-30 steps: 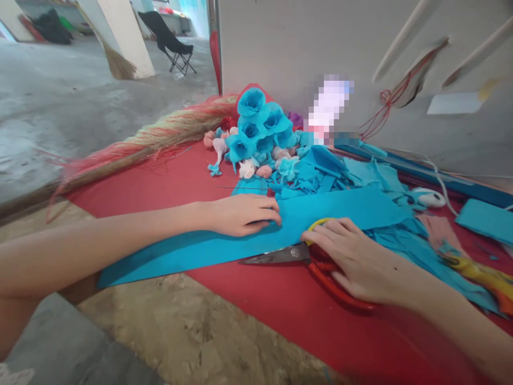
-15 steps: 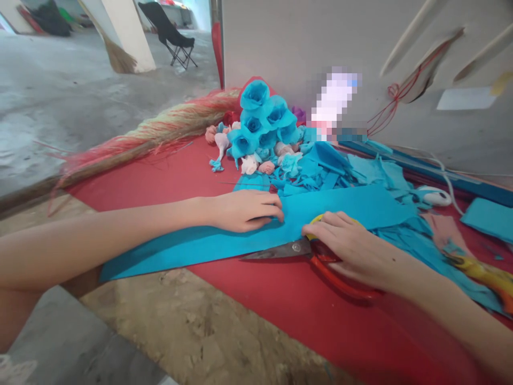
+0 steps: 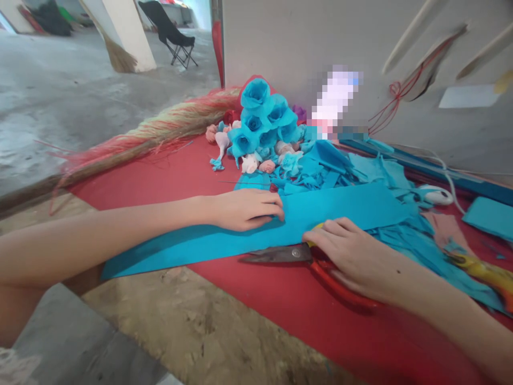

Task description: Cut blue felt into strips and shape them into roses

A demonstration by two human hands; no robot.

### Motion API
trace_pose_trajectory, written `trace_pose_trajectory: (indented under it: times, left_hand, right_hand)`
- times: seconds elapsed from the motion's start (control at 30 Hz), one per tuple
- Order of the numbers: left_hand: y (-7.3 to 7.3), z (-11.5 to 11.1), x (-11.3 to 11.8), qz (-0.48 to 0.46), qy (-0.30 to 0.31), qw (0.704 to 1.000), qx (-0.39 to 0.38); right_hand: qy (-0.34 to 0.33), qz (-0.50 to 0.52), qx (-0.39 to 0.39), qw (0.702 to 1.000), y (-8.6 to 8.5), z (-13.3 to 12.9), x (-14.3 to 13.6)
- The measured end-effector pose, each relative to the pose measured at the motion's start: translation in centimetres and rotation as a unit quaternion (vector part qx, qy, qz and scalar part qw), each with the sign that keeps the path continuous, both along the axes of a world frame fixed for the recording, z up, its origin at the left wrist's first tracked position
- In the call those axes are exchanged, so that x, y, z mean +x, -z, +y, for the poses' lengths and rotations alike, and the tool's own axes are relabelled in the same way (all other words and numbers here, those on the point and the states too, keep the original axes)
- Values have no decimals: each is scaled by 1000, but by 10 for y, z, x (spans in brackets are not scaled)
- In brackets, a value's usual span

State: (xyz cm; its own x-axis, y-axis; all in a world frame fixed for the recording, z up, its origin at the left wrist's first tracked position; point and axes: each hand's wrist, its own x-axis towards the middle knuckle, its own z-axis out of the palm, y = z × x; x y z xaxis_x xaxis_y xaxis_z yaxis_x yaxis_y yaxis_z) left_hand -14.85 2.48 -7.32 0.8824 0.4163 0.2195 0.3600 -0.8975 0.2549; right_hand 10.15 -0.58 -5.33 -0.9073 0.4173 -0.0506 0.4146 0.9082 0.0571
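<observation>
A long blue paper strip [image 3: 320,206] lies across the red sheet [image 3: 256,299]. On its middle rests my left hand [image 3: 250,209], fingers bent and slightly apart, pressing the paper with nothing gripped. My right hand [image 3: 340,246] is closed on the scissors [image 3: 288,253], which have red and yellow handles. Their blades point left along the strip's near edge and look nearly closed. Whether paper lies between the blades cannot be made out.
Blue paper flowers [image 3: 254,124] and small pink and white flowers [image 3: 266,166] stand behind the strip. Blue scraps [image 3: 320,168] spread right of them. A yellow-handled tool [image 3: 483,272] and a white roll [image 3: 435,195] lie right. A broom [image 3: 172,120] lies back left.
My right hand has shifted slightly down and right on the scissors, and the scissor handles have come a little closer together. My left hand has stayed almost still on the strip.
</observation>
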Motion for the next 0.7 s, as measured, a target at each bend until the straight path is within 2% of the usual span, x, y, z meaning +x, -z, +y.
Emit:
trace_pose_trajectory:
  times: [0.2,0.57,0.7]
  left_hand:
    - [1,0,0,-3,-2,1000,-8]
    - [2,1,1,-5,-1,1000,-17]
    - [1,0,1,-10,-4,1000,-22]
  right_hand:
    - [16,10,57,998,3,-13,-9]
    - [-2,14,18,1000,-1,-6,-22]
    - [-17,26,28,999,-2,-4,-20]
